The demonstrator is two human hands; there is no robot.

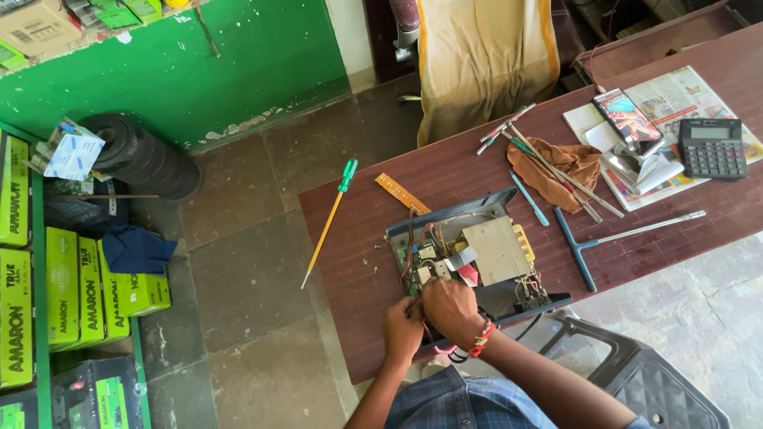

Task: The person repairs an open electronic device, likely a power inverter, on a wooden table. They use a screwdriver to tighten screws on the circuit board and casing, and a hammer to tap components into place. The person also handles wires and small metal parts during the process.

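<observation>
An opened grey metal device case (485, 208) lies on the dark red table (358, 262), showing a beige transformer block (497, 249), a small circuit board and bundles of coloured wires (419, 238). My left hand (403, 327) is closed at the case's near left corner, pinching wires there. My right hand (450, 308), with red thread bands at the wrist, rests right beside it over the case's near edge. Its fingers curl down out of sight, so whatever they grip is hidden.
A long green-handled screwdriver (327, 218) overhangs the table's left edge. A blue T-handle wrench (616, 237), a teal screwdriver (528, 199), a brown rag (560, 168) with several tools, a phone (626, 115) and a calculator (713, 148) lie to the right. A plastic chair (644, 377) and green boxes (71, 290) stand nearby.
</observation>
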